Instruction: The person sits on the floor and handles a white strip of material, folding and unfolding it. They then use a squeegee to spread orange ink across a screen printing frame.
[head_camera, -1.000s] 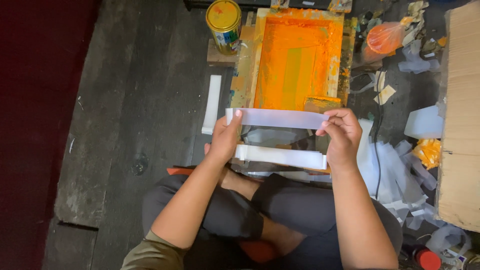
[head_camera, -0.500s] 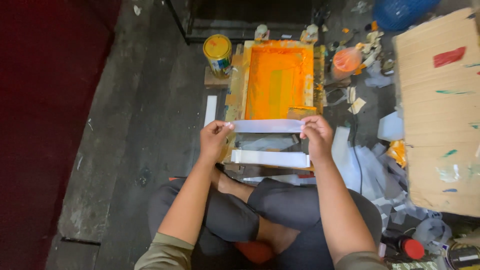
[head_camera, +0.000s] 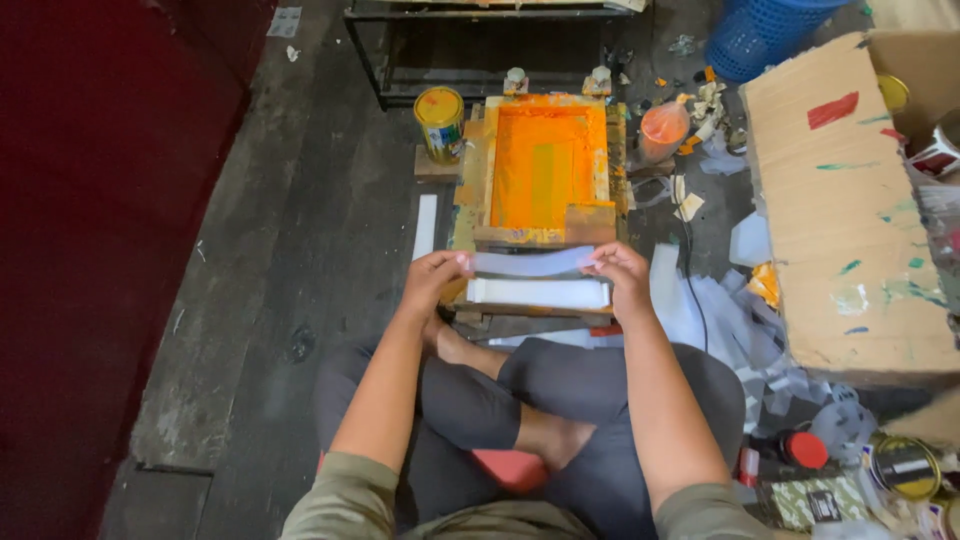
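Fingers pinching on both sides: left hand (head_camera: 432, 276) grips the left end of a pale strip (head_camera: 530, 263), right hand (head_camera: 618, 276) grips the right end. Thumbs on top, other fingers curled under. I read both as closed on the strip, not spread.

Head view, the only one I have:

Strip is stretched between the two hands, slightly bowed, held just above the near edge of the printing frame (head_camera: 545, 170). It's off the surface as far as I can tell. A second white strip (head_camera: 538, 292) lies flat right under it on the frame's base, between the wrists.

Surface: dark worn plank floor (head_camera: 250, 300), person sitting cross-legged on it, dark trousers, bare foot showing. Frame is wooden, stained orange, orange mesh inside, directly ahead of the knees.

Around it: yellow-lidded tin can (head_camera: 440, 122) just left of the frame's far corner; another white strip (head_camera: 425, 226) on the floor to the frame's left; orange plastic bag (head_camera: 664, 128) to the right; blue basket (head_camera: 765, 35) at top right; big paint-smeared cardboard sheet (head_camera: 850, 200) on the right; scattered paper scraps (head_camera: 720, 310) beside the right knee; dark red wall (head_camera: 100, 200) on the left.
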